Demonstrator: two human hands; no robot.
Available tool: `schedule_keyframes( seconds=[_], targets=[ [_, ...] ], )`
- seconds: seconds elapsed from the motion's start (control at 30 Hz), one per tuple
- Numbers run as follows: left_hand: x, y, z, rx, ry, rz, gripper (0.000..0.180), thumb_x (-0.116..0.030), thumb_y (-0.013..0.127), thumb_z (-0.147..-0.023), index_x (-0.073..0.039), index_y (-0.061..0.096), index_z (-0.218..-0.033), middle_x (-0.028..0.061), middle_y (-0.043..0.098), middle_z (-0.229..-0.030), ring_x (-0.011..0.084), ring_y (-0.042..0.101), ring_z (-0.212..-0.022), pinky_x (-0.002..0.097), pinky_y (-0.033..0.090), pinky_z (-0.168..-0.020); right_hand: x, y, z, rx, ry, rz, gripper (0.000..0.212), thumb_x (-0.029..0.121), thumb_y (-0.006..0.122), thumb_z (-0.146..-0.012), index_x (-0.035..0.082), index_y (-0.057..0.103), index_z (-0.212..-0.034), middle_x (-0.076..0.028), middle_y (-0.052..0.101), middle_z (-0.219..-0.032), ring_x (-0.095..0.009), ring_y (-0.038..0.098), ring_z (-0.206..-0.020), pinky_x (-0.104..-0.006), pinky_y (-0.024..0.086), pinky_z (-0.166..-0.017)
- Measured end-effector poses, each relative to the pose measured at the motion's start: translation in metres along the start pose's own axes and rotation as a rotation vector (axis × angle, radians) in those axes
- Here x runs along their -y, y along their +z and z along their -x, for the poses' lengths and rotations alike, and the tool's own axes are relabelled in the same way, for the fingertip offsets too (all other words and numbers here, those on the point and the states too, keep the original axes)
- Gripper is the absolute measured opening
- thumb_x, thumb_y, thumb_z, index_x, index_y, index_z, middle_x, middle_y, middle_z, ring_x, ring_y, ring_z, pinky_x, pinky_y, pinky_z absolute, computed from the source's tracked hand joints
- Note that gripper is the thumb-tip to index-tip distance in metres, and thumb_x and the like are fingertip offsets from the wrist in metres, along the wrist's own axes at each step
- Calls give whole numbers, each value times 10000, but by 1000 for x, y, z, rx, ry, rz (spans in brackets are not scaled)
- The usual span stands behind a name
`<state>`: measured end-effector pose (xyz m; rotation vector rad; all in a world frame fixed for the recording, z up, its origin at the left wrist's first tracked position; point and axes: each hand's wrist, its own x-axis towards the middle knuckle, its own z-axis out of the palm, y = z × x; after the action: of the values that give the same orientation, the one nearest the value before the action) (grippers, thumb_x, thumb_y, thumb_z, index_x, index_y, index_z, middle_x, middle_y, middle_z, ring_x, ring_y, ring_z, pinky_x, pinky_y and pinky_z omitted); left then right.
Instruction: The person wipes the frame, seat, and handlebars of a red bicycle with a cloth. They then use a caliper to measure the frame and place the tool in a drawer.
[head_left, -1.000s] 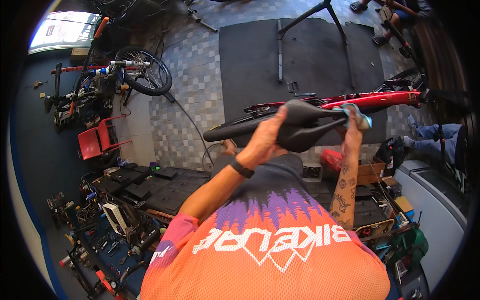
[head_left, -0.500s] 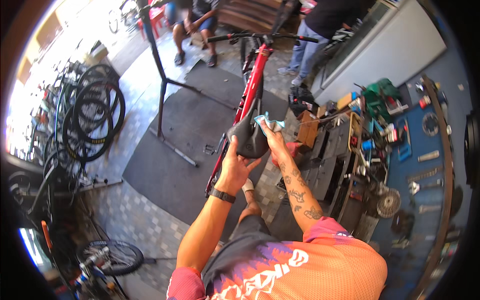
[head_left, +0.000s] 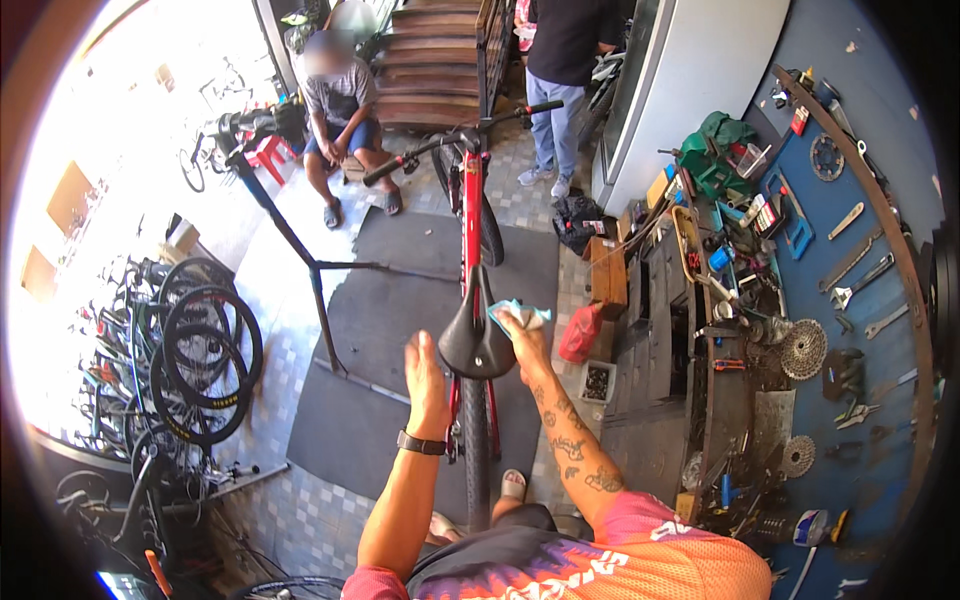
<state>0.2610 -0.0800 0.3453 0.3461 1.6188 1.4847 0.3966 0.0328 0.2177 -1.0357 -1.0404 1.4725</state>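
Observation:
A black bicycle saddle (head_left: 470, 345) sits in front of me, on a bicycle with a red frame (head_left: 472, 215). My left hand (head_left: 427, 385) is held just left of the saddle, fingers straight and apart from it. A pale blue and white cloth (head_left: 530, 316) is gripped in my right hand (head_left: 528, 348), at the saddle's right edge; part of that hand's fingers is hidden. Below the saddle, the rear tyre (head_left: 477, 450) runs down toward my feet.
A dark repair stand (head_left: 313, 265) rises left of the bicycle. Tyres and wheels (head_left: 210, 365) crowd the left side. To the right are a cluttered workbench (head_left: 720, 390) and a blue tool board (head_left: 850, 250). Two people are beyond the handlebar (head_left: 400, 163), one seated, one standing.
My left hand has let go of the saddle and moved off to its left. The bicycle has gone from leaning to more upright, and my view has shifted. The cloth stays in my right hand.

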Motion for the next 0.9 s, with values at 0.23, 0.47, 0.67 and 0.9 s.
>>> schedule_keyframes(
  seconds=[0.23, 0.47, 0.67, 0.9],
  targets=[
    [-180, 73, -130, 832, 808, -83, 494, -376, 499, -1094, 20, 588, -1376, 172, 682, -1273, 234, 684, -1138, 366, 542, -952, -15, 12, 13, -164, 151, -285, 222, 248, 674, -1008, 73, 692, -1143, -24, 708, -1102, -121, 658, -1031, -323, 519, -912],
    [-145, 1, -463, 85, 1153, -1155, 594, -332, 744, -884, -147, 564, -1419, 159, 694, -1163, 379, 677, -1060, 471, 537, -873, -4, 49, 58, -455, 395, -335, 402, 333, 669, -1016, 78, 620, -1324, -18, 684, -1237, -132, 642, -1141, -340, 540, -950],
    [-79, -13, -586, -337, 1278, -1732, 920, -534, 771, -822, -137, 386, -1558, 142, 500, -1479, 336, 496, -1328, 538, 434, -1042, 23, 86, 67, -602, 349, -13, 681, 394, 728, -965, 38, 493, -1497, -63, 576, -1449, -186, 507, -1362, -337, 373, -1137],
    [-94, 18, -673, -59, 1464, -1771, 727, -714, 513, -952, -66, 672, -1241, 176, 748, -1081, 379, 718, -987, 506, 554, -781, 19, 93, 80, -661, 273, 137, 287, 280, 693, -998, 62, 712, -1185, -21, 711, -1094, -123, 624, -1005, -306, 496, -883]
  ],
)
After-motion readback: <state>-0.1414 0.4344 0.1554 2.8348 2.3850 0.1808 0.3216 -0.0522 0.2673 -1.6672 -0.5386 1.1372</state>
